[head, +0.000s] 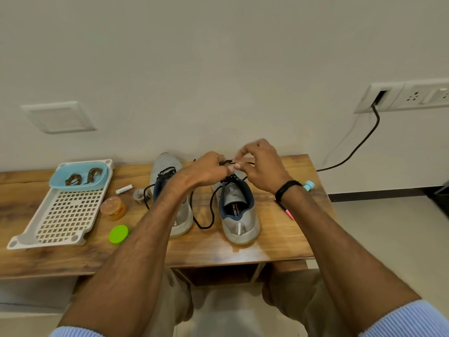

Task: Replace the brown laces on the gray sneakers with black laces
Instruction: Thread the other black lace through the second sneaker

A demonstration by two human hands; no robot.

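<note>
**A:** Where does the black lace sit against your fingers?

**B:** In the head view, your left hand (206, 170) and right hand (263, 166) meet just above the tongue of the right gray sneaker (239, 212). Both pinch the black lace (227, 162) between them. Your left fingers (217, 159) curl round it. Your right thumb and forefinger nip it, and the other fingers are lifted and blurred.

**A:** And the rest?

**B:** A slack loop of that lace lies on the bench (279, 239) between the shoes. The left gray sneaker (167, 164) carries black lacing too. The brown laces (82, 177) lie coiled in the blue tub (73, 185) on the white tray (65, 215), well apart from your hands.
</note>
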